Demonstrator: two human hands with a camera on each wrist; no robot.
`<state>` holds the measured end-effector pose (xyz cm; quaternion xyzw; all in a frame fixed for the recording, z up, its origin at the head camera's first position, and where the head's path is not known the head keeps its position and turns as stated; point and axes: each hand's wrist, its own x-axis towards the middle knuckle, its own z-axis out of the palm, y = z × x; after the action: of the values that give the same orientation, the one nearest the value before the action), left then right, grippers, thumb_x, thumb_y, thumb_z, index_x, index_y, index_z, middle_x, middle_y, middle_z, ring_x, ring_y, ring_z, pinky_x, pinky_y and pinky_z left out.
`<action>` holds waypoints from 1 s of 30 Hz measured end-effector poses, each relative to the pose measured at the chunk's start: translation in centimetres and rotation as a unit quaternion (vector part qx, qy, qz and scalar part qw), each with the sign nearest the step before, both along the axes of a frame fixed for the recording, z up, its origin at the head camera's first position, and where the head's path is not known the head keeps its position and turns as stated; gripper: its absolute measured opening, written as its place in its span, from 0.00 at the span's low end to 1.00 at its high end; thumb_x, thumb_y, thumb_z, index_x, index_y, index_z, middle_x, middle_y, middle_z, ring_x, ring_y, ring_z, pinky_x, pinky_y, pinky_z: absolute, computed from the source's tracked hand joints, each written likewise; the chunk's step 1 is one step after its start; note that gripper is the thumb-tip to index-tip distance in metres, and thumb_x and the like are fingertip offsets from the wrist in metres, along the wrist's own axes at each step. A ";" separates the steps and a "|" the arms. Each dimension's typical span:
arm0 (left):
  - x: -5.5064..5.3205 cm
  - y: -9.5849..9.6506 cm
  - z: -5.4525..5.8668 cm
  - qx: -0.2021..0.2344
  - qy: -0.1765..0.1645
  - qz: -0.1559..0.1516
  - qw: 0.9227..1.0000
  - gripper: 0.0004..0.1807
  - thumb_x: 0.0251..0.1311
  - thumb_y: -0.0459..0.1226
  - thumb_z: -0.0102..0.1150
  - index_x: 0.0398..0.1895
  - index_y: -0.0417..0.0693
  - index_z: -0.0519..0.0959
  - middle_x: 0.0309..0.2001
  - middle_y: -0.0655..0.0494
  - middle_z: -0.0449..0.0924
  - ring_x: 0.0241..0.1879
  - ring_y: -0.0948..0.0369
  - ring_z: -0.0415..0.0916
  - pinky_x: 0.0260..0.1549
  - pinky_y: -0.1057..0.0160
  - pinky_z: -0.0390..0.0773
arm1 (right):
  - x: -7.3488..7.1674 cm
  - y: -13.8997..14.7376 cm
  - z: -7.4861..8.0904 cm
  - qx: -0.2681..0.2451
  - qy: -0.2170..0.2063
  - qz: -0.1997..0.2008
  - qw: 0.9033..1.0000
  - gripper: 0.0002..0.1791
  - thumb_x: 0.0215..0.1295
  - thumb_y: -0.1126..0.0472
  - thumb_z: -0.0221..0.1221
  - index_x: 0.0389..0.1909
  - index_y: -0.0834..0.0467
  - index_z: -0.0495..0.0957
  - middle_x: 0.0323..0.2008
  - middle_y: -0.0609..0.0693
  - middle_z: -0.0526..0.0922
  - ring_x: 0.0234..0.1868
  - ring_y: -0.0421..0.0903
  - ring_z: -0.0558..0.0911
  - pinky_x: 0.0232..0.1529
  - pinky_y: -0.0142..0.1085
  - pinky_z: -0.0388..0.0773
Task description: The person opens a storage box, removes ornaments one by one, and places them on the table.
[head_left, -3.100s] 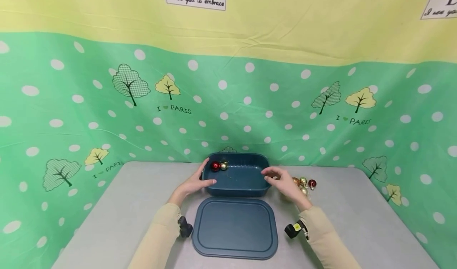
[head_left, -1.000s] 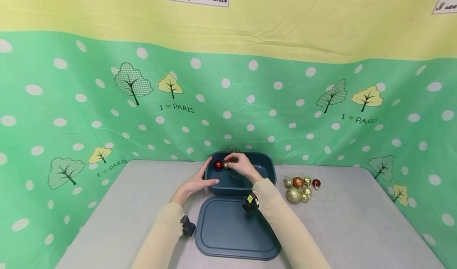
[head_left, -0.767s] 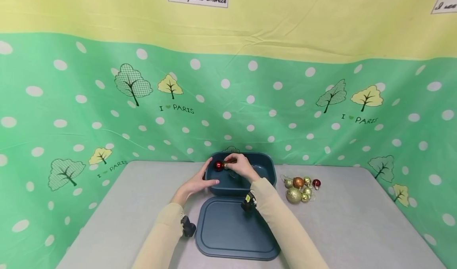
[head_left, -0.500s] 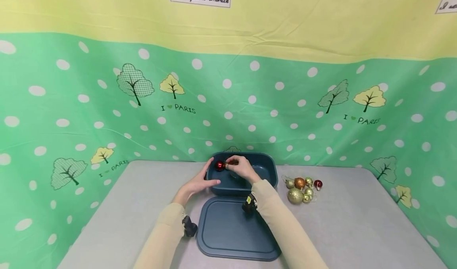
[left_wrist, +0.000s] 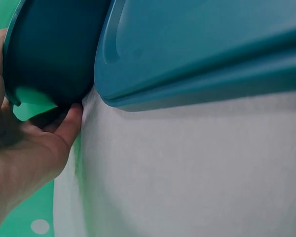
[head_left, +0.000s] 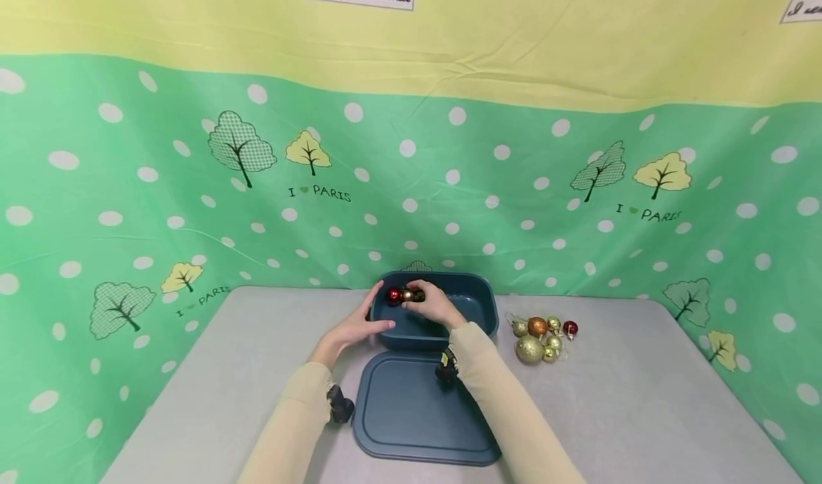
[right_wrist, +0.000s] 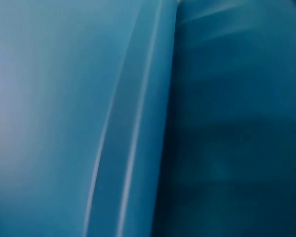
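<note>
A dark blue box (head_left: pixel 478 305) without its lid stands at the back of the table. My left hand (head_left: pixel 349 327) grips its left end, the thumb at the front wall and the fingers at the far side; the left wrist view shows this hand (left_wrist: pixel 34 143) at the box (left_wrist: pixel 54 49). My right hand (head_left: pixel 437 304) is inside the box, thumb and forefinger spread around a small dark bauble (head_left: pixel 419 295). In a row to its left lie a small gold bauble (head_left: pixel 407 295) and a shiny red bauble (head_left: pixel 394 296). The right hand is outside the right wrist view.
The blue lid (head_left: pixel 424 412) lies flat in front of the box, partly under the right forearm. To the right of the box, a cluster of several baubles lies on the grey table (head_left: pixel 642 391), including a large gold bauble (head_left: pixel 529 350), a copper bauble (head_left: pixel 537 326) and a red bauble (head_left: pixel 570 328).
My right hand has moved from the box's right rim to its left part. Its pinching fingers have spread, baring the dark bauble beside the gold one. The left hand stays on the box.
</note>
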<state>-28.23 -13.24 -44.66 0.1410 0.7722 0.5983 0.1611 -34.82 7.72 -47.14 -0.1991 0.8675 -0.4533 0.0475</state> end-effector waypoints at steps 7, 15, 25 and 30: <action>0.0 0.0 0.2 -0.007 0.003 -0.007 1.000 0.51 0.62 0.35 0.61 0.78 0.48 0.36 0.75 0.37 0.29 0.72 0.39 0.31 0.65 0.36 0.42 | -0.2 0.0 -0.1 0.009 -0.015 0.019 1.000 0.23 0.61 0.62 0.65 0.56 0.66 0.74 0.46 0.58 0.81 0.45 0.52 0.80 0.42 0.42 0.79; 0.2 0.0 0.4 -0.006 -0.002 -0.006 1.000 0.50 0.63 0.33 0.59 0.78 0.49 0.35 0.75 0.38 0.29 0.72 0.39 0.31 0.65 0.36 0.42 | -0.4 -0.1 -0.4 0.029 0.000 0.036 0.999 0.16 0.59 0.72 0.63 0.50 0.64 0.79 0.39 0.56 0.83 0.40 0.50 0.81 0.40 0.40 0.79; -0.5 -0.2 -0.6 -0.009 0.002 -0.003 1.000 0.52 0.62 0.35 0.62 0.78 0.48 0.36 0.75 0.37 0.30 0.72 0.38 0.32 0.65 0.35 0.43 | -0.5 0.0 -0.4 0.027 -0.006 0.049 0.998 0.15 0.59 0.70 0.64 0.48 0.64 0.80 0.39 0.56 0.83 0.41 0.49 0.81 0.40 0.39 0.79; -1.8 -0.3 -2.7 -0.006 0.007 0.007 1.000 0.52 0.62 0.35 0.62 0.78 0.53 0.36 0.76 0.39 0.31 0.72 0.40 0.33 0.65 0.36 0.43 | -0.2 -0.1 -0.2 0.025 -0.012 0.068 0.997 0.16 0.59 0.69 0.65 0.49 0.65 0.79 0.42 0.57 0.83 0.44 0.50 0.81 0.44 0.40 0.78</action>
<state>-30.01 -13.56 -47.38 0.1390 0.7778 0.5938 0.1525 -35.00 7.64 -47.31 -0.2510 0.8625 -0.4294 0.0937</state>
